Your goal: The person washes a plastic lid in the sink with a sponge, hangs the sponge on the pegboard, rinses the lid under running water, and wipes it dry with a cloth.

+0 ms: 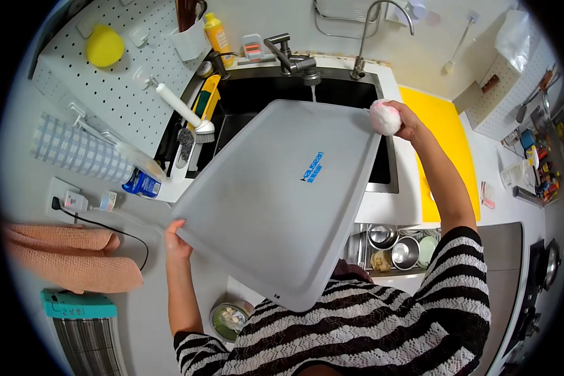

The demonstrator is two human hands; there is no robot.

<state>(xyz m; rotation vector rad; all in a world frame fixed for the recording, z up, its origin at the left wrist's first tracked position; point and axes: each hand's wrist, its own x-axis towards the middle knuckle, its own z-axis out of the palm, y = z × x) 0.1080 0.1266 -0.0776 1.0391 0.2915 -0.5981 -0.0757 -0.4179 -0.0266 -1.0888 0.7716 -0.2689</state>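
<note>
Gray lid (250, 207) across sink (244, 94), near faucet (304, 65)

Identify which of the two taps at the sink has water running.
The lower, dark jointed tap: a stream falls from its spout. The taller tap with the slim, curved neck shows none.

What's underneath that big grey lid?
Mostly the dark sink: its far part and some of both sides show past the lid. Water runs from the tap by the far edge. The sink's middle is covered, so anything there can't be seen.
</note>
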